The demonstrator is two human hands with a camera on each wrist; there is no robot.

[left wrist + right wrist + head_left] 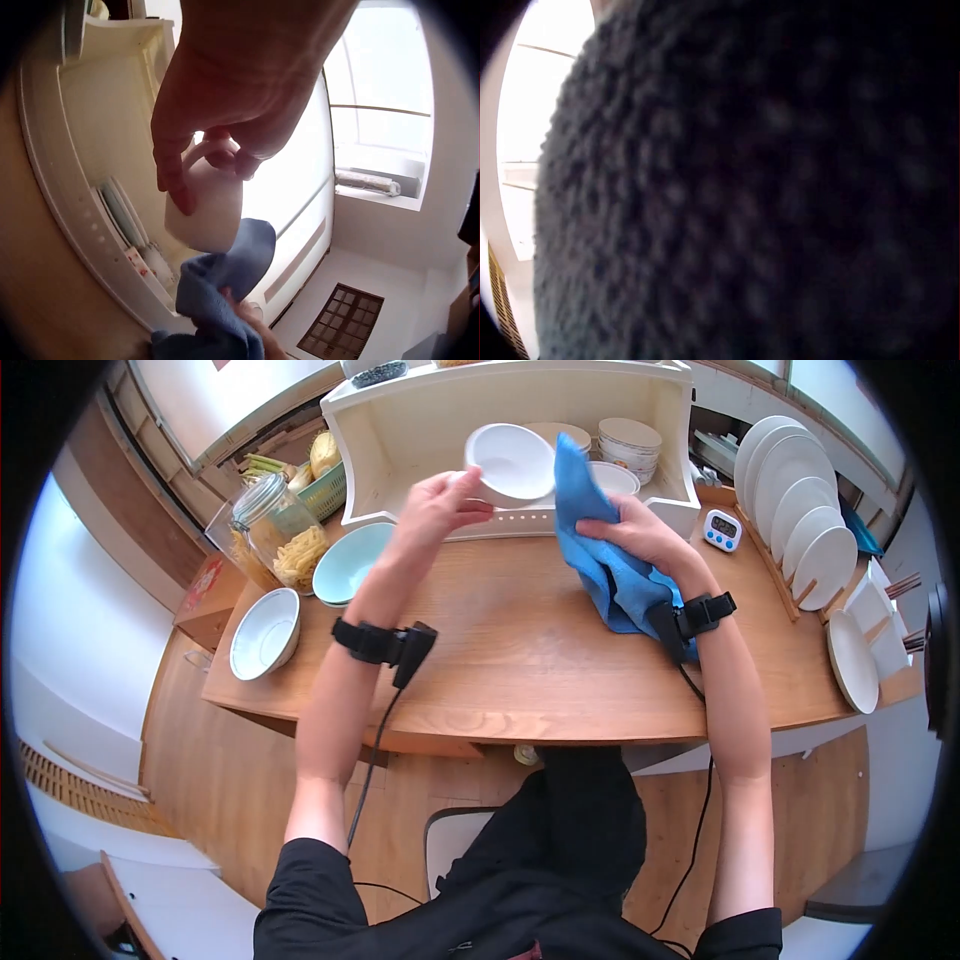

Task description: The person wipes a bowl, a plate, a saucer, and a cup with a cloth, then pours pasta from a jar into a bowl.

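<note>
A white cup, its opening facing the head camera, is held up in front of the shelf by my left hand. In the left wrist view, the fingers of my left hand pinch the cup around its handle. My right hand grips a blue cloth, which hangs down toward the table. The cloth's upper part stands beside the cup; the left wrist view shows the cloth just under the cup. Dark, blurred cloth fills most of the right wrist view and hides the right hand there.
A cream shelf with stacked bowls stands at the back of the table. Pale bowls and a glass jar are at the left. Upright plates, a timer and a utensil holder are at the right.
</note>
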